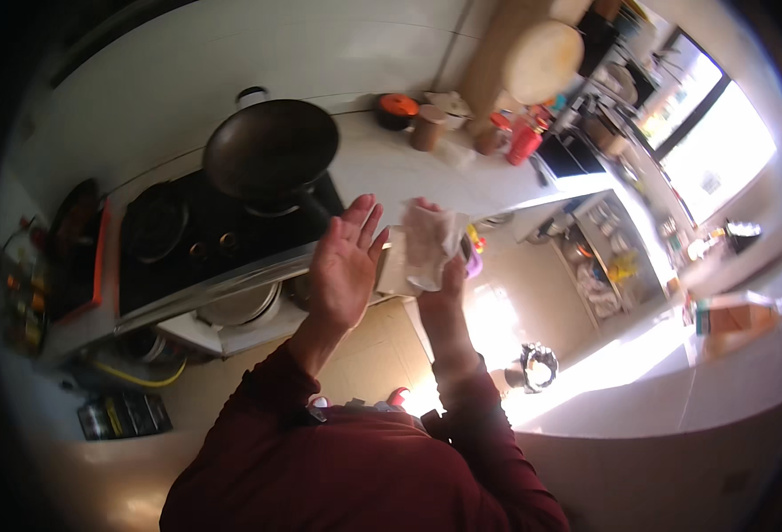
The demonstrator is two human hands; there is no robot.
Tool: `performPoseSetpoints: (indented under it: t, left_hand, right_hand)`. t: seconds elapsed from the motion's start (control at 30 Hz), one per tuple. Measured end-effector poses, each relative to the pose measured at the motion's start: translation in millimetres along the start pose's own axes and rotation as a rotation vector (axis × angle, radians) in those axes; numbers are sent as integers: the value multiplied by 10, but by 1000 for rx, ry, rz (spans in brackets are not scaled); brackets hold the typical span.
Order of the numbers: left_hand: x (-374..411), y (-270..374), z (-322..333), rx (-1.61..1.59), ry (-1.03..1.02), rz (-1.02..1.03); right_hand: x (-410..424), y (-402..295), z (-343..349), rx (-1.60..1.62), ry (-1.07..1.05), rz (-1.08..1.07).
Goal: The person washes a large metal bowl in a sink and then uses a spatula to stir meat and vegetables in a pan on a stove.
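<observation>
My left hand (345,266) is raised palm up with its fingers spread, and nothing lies in it. To its right, my right hand (445,282) holds a crumpled white paper tissue or thin cloth (426,239), which covers most of the palm; fingertips show above it. Both hands are in front of the counter edge and do not touch each other. Beyond my left hand a dark wok (272,147) rests on the black gas hob (214,249), its handle pointing towards me.
An orange-lidded pot (397,110), jars and a red bottle (525,143) stand along the back counter (391,159). Plates (241,306) sit in an open drawer below the hob. Right are an open lower cabinet (604,259) and a lined bin (537,369) on the floor.
</observation>
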State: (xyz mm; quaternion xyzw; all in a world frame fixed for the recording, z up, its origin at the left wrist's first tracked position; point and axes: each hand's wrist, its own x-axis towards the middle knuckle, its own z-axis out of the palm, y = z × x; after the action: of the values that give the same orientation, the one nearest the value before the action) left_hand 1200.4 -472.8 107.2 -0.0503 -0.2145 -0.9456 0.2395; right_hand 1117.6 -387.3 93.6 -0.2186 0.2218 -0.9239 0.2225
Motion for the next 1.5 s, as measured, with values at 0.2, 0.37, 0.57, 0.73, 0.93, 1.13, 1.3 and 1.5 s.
performPoseSetpoints:
  t: [0.2,0.37,0.57,0.73,0.93,1.13,1.3,1.5]
  left_hand:
    - [349,-833,111,-651,-658,-409]
    - [530,-1838,813,-548,-594,-410]
    - [753,-2745,952,114,-549,-369]
    - [1055,-3510,823,1215,-708,652]
    - [1471,-4221,867,257,-234,-498]
    - [2420,-4880,757,-497,-183,-970]
    - [3303,-5350,819,-557,-303,-1051]
    - [3791,-6009,697,-574,-480,-1156]
  right_hand:
    - [-255,-462,-353,-992,-131,-279]
    - [-364,-1288,-914,-1208,-101,-381]
    - [-391,-1896,-1421,-917,163,-136]
    - [-200,-2309,-2000,-495,228,-201]
    - [532,-2826,-2649,-1458,479,-494]
    - [1368,-3314,-3202,-2070,473,-588]
    - [2091,-3675,-3382,-1990,276,-621]
    - [2617,-4229,-3774,64,-131,-229]
